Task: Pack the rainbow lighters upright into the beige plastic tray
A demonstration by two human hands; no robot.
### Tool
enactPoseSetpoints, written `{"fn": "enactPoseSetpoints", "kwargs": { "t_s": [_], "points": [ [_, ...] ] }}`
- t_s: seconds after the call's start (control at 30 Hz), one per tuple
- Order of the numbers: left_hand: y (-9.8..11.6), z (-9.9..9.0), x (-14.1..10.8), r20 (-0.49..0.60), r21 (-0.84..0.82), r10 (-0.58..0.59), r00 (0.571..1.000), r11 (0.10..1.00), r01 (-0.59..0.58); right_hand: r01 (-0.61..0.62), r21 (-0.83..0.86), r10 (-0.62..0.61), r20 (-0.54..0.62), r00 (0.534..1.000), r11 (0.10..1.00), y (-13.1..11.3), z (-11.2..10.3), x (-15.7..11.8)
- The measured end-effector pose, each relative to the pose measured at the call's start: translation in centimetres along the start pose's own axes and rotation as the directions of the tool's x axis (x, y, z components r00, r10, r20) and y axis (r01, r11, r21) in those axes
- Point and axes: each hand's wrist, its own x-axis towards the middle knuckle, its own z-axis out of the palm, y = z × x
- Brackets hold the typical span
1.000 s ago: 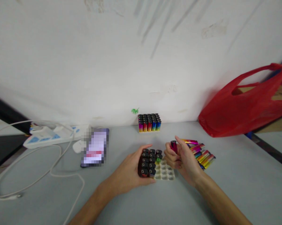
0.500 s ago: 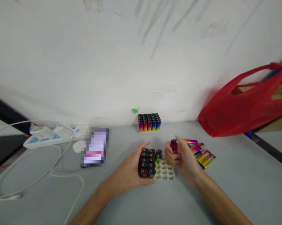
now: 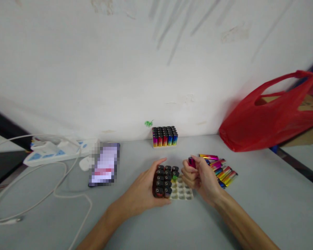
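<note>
My left hand (image 3: 143, 185) curls around the left side of a white lighter tray (image 3: 184, 194). Several black-topped lighters (image 3: 160, 183) stand upright in the tray's left part, while the holes at its right show bare. Above the tray's right edge, my right hand (image 3: 202, 177) is closed around a magenta lighter (image 3: 191, 162), its dark end pointing up. Part of that lighter is hidden by the fingers. Just beyond the right hand lies a loose pile of shiny multicoloured lighters (image 3: 225, 173).
Against the wall stands a full block of lighters (image 3: 165, 137). To the left are a phone (image 3: 105, 165), a white power strip (image 3: 59, 151) and a looping white cable (image 3: 87, 198). A red plastic bag (image 3: 260, 121) sits at the back right.
The lighter in my right hand has sunk deeper into the fingers, and the thumb has bent over its top. My left hand stays on the tray. The view has shifted slightly.
</note>
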Motion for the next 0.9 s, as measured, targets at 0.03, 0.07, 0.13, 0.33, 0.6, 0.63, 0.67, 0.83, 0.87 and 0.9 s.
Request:
{"fn": "enactPoseSetpoints", "kwargs": {
  "t_s": [0.03,0.07,0.13,0.33,0.6,0.63,0.67,0.83,0.87,0.9],
  "points": [
    [0.03,-0.01,0.00,0.001,-0.002,0.003,1.000,1.000,-0.003,0.002,0.000,-0.002,-0.003,1.000,1.000,0.00,0.01,0.01],
    [0.07,-0.01,0.00,0.000,-0.003,0.005,1.000,1.000,-0.005,0.005,0.000,-0.005,-0.006,1.000,1.000,-0.01,0.03,0.02],
    [0.13,-0.01,0.00,0.000,-0.009,0.007,1.000,1.000,-0.007,0.018,0.004,-0.018,-0.017,1.000,1.000,-0.04,0.05,0.05],
    [0.24,-0.05,-0.03,-0.003,0.002,0.003,1.000,1.000,-0.003,0.020,-0.001,-0.020,0.007,1.000,1.000,-0.24,0.08,0.12],
    [0.07,-0.02,-0.09,-0.010,0.018,-0.006,1.000,1.000,0.006,0.012,-0.058,-0.012,-0.011,1.000,0.998,-0.14,0.21,0.17],
    [0.04,-0.01,-0.08,-0.009,0.015,-0.010,1.000,1.000,0.010,0.008,-0.061,-0.009,-0.017,1.000,0.998,-0.13,0.20,0.17],
    [0.03,0.00,-0.07,-0.009,0.013,-0.011,1.000,1.000,0.011,0.007,-0.061,-0.008,-0.022,1.000,0.998,-0.14,0.20,0.16],
    [0.18,0.00,-0.08,-0.006,-0.007,-0.006,1.000,1.000,0.006,0.006,-0.056,-0.009,-0.061,0.998,0.998,-0.26,0.36,0.13],
    [0.25,-0.01,-0.10,-0.006,-0.010,-0.009,1.000,1.000,0.009,0.002,-0.059,-0.006,-0.082,0.997,0.998,-0.28,0.42,0.15],
    [0.32,-0.02,-0.12,-0.007,-0.010,-0.013,1.000,1.000,0.013,-0.001,-0.064,-0.006,-0.103,0.995,0.998,-0.29,0.49,0.18]
  ]
}}
